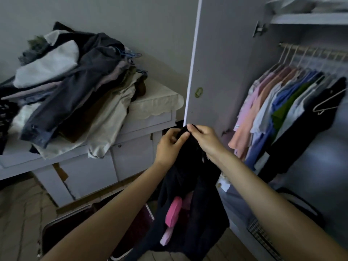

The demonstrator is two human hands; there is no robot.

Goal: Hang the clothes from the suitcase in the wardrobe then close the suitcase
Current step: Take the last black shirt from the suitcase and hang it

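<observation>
A black garment (190, 204) hangs in front of me, held up by its top edge. My left hand (170, 146) and my right hand (204, 137) both pinch that edge, close together, just below the open wardrobe door (216, 63). Below the garment lies the open suitcase (79, 228) on the floor, with pink clothes (174, 211) showing behind the black cloth. Inside the wardrobe, several shirts (276, 110) hang on white hangers from the rail (316, 50). A black garment (308, 129) hangs nearest me, with an empty hanger (327, 102) against it.
A white dresser (143, 125) on the left bears a heap of folded clothes (71, 91) with blue hangers (131, 55) on top. A wardrobe shelf (308, 18) holds bedding. A dark bag (299, 202) sits at the wardrobe's bottom right.
</observation>
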